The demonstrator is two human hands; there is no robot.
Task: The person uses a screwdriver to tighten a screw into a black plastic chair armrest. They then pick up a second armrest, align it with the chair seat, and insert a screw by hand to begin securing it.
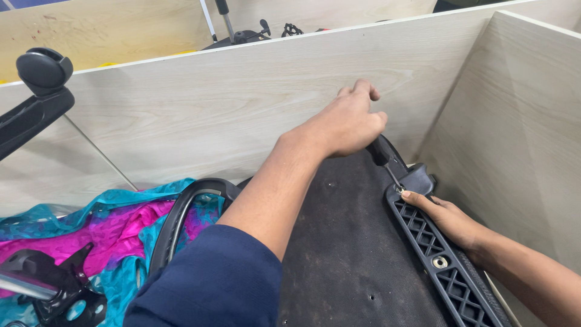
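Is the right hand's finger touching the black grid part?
Touching. The head view shows the right hand lying on the black grid part, its fingertip pressed beside the screwdriver tip.

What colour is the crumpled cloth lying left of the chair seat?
The crumpled cloth is magenta and teal, patterned; seen in the head view.

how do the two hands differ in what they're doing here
The left hand is raised and closed in a fist around a screwdriver handle; the right hand lies low and flat on the black ribbed bracket. The left reaches across the dark seat underside, while the right comes in from the side, a fingertip beside the screwdriver tip. Both work at the same end of the bracket.
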